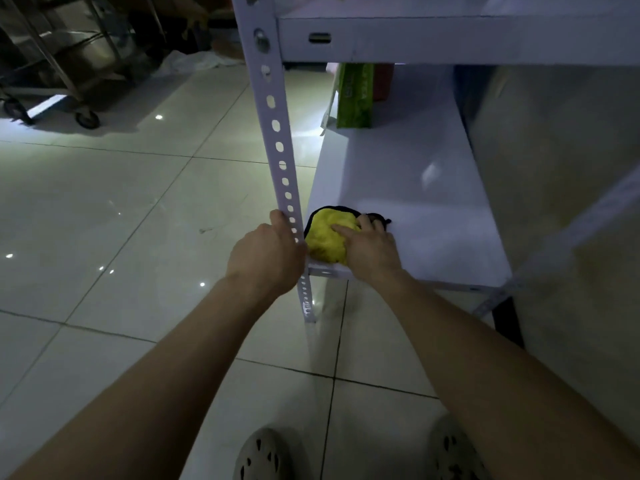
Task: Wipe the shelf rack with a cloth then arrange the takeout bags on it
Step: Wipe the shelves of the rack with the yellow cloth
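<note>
- So the right grip [372, 249] lies on top of the cloth [325, 237], fingers spread and pressing it down, not bunched round it as far as I can see.
- Cloth is yellow with a dark edge. It sits on the lower shelf [415, 202] at the near left corner, just beside the post [277, 133].
- Left grip [266, 252] is clenched round that post, outside the shelf. Looks like bracing to me.
- The bit that matters: the shelf's long axis runs straight away from the person, and the cloth is at the near end. So nearly all the white board lies ahead of the right grip, and I'd say the stroke goes forward along that axis.
- A green bag [355, 95] seems to stand upright at the far end on the left side, well apart from the cloth but in line with it. My guess is the wipe either stops short of it or angles right.
- Right grip is the nearer one to everything on the shelf. The left would have to let go and come round the post.
- Wiping seems to be in hand; arranging bags isn't begun, I reckon.
</note>
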Action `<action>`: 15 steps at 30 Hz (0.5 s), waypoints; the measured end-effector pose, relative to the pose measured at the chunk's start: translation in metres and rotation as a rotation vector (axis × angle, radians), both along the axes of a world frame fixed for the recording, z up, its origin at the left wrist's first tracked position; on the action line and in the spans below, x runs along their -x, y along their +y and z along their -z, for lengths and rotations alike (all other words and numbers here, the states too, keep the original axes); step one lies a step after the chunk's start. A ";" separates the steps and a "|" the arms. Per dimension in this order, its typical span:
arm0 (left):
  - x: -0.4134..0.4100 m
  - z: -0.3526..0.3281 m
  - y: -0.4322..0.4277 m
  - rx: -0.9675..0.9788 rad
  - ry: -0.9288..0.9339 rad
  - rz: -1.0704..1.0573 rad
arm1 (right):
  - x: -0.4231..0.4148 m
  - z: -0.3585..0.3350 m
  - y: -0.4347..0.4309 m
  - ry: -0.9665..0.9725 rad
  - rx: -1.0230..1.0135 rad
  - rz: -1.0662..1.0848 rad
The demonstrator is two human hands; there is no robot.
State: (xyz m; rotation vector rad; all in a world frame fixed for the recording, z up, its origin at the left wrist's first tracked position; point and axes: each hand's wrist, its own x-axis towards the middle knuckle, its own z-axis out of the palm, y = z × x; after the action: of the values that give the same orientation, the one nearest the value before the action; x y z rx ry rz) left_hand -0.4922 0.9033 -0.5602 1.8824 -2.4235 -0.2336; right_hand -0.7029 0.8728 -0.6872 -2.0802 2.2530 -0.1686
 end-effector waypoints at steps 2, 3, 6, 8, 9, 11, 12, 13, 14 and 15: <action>0.010 0.001 0.011 -0.124 -0.284 0.176 | 0.022 0.003 0.017 -0.031 0.010 0.050; 0.018 0.004 0.015 -0.179 -0.360 0.277 | 0.036 0.005 0.027 -0.044 0.025 0.087; 0.047 0.021 0.018 -0.269 -0.308 0.471 | 0.083 0.013 0.053 -0.021 0.038 0.208; 0.066 0.028 0.017 -0.248 -0.257 0.542 | 0.112 0.015 0.061 -0.027 0.029 0.296; 0.073 0.032 0.016 -0.247 -0.250 0.573 | 0.124 0.015 0.060 -0.041 0.023 0.341; 0.079 0.042 0.014 -0.254 -0.300 0.645 | 0.144 0.014 0.050 -0.062 0.015 0.417; 0.080 0.047 0.013 -0.252 -0.343 0.677 | 0.153 0.014 0.042 -0.062 0.024 0.449; 0.078 0.054 0.012 -0.252 -0.379 0.696 | 0.162 0.013 0.033 -0.055 0.037 0.474; 0.076 0.060 0.013 -0.254 -0.404 0.701 | 0.171 0.012 0.025 -0.045 0.048 0.491; 0.073 0.064 0.013 -0.254 -0.413 0.704 | 0.180 0.012 0.016 -0.040 0.054 0.506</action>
State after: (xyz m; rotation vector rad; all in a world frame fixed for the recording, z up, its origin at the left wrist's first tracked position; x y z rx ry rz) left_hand -0.5647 0.9161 -0.6245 1.1368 -3.4154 -0.2023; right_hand -0.8830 0.8891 -0.6988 -1.4652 2.7248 -0.2945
